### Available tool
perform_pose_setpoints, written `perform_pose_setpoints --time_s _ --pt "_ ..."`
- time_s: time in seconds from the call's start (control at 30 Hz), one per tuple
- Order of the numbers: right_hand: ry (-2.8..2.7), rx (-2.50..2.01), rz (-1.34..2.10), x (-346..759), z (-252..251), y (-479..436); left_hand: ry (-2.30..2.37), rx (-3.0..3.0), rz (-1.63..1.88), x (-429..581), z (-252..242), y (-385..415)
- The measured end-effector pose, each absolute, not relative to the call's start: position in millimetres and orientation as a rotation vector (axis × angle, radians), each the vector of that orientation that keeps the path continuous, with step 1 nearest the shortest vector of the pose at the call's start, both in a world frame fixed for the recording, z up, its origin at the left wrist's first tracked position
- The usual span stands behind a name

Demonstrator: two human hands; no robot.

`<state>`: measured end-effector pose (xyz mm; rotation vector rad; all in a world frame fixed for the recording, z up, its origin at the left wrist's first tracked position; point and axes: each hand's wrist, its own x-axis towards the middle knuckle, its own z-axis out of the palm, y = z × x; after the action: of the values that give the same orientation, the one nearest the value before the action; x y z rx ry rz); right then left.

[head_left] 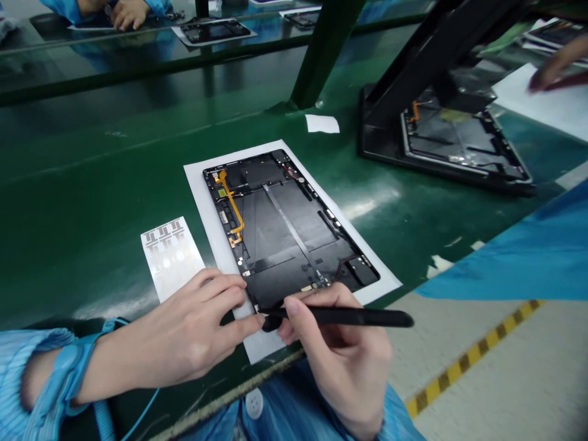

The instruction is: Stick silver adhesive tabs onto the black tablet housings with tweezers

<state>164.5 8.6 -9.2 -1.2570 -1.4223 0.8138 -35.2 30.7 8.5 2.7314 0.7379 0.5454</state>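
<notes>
A black tablet housing (294, 226) lies open side up on a white sheet (197, 184), with an orange flex cable (236, 214) along its left side. My left hand (188, 331) is at the housing's near left corner, fingers apart and touching its edge. In my right hand (340, 361) is a slim black tool, apparently tweezers (362, 316), gripped like a pen. Its thin tip points at that same corner, close to my left fingertips. What the tip touches is too small to make out. A sheet of stickers (172, 257) lies left of the housing.
A black stand (386, 135) with another tablet housing (459, 141) on its base is at right. A green post (321, 55) rises behind. Co-workers' hands (128, 13) show at the far left and a hand (551, 67) at right. A paper scrap (322, 124) lies on the green bench.
</notes>
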Motion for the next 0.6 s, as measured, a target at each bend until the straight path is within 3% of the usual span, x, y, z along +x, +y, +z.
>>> perform_pose_setpoints --time_s 0.6 --pt "-1.432 -1.235 0.843 164.6 -8.3 9.7 0.721 2.735 0.516 -34.4 11.9 34.8"
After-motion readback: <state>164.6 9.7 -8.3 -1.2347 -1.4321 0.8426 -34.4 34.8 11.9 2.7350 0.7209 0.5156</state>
